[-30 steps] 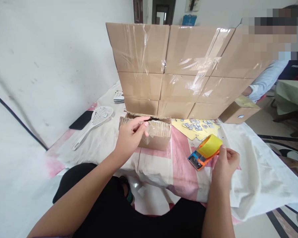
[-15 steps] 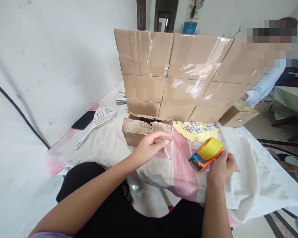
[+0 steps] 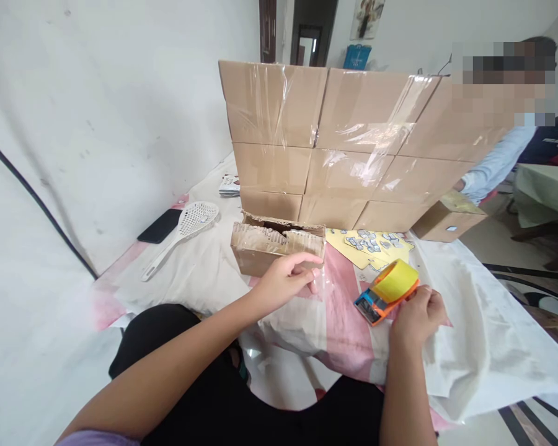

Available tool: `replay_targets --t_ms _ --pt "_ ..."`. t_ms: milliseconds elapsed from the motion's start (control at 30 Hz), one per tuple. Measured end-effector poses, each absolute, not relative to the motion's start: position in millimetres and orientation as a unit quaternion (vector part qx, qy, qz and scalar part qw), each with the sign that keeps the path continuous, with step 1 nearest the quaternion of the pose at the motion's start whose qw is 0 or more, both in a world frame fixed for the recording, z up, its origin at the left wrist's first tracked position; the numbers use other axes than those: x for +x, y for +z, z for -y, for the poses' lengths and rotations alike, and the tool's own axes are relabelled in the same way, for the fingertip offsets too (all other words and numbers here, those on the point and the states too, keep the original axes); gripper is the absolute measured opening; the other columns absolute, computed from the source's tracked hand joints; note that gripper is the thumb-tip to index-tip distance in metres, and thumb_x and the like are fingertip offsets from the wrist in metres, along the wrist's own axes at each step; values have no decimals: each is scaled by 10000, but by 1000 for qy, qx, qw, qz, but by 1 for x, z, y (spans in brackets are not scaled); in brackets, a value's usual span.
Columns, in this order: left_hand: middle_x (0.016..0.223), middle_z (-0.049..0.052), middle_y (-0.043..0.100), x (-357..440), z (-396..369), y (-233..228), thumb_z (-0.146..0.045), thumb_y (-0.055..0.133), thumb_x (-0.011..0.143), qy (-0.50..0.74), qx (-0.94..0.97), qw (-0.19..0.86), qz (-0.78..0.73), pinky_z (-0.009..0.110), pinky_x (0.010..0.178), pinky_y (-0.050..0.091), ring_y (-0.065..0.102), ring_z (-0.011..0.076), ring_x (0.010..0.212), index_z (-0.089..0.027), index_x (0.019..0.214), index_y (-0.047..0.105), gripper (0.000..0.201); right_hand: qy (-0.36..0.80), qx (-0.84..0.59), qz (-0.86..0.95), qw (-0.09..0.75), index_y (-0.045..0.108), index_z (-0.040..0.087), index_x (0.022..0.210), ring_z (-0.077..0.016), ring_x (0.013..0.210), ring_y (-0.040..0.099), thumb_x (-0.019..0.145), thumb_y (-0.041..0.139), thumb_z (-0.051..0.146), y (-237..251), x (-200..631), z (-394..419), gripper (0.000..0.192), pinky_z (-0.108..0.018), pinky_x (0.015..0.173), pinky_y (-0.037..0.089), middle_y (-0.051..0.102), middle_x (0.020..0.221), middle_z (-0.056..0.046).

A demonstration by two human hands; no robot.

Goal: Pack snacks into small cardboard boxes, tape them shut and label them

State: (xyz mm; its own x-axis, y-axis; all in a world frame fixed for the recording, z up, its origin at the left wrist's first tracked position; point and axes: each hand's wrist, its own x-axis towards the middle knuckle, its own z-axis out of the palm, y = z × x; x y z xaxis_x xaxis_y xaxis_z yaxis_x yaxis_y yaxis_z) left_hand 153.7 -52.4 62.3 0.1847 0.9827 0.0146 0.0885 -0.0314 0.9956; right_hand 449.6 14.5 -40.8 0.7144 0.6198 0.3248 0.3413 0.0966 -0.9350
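The left hand [image 3: 283,279] has slid down, pinching clear tape [image 3: 317,286]; box [image 3: 276,244] at its 12 o'clock. Right hand [image 3: 416,316] grasps the dispenser [image 3: 385,291].

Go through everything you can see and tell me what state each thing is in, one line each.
Small box: open on top, flaps torn.
Tape dispenser: lying on the cloth, roll loaded.
Left hand: pinching clear tape at the small box.
Right hand: gripping the tape dispenser.
Stacked boxes: taped shut.
Phone: screen dark.

orange tape dispenser [image 3: 376,301], yellow tape roll [image 3: 395,280]
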Motion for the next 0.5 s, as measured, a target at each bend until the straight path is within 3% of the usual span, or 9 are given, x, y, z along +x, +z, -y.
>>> replay_targets --t_ms 500 --pt "709 14 721 157 52 57 -369 622 920 428 571 521 -468 368 781 570 712 207 764 -220 1192 666 313 123 -643 360 665 474 226 723 -139 587 410 937 490 486 -44 451 -17 338 -294 536 326 435 648 49"
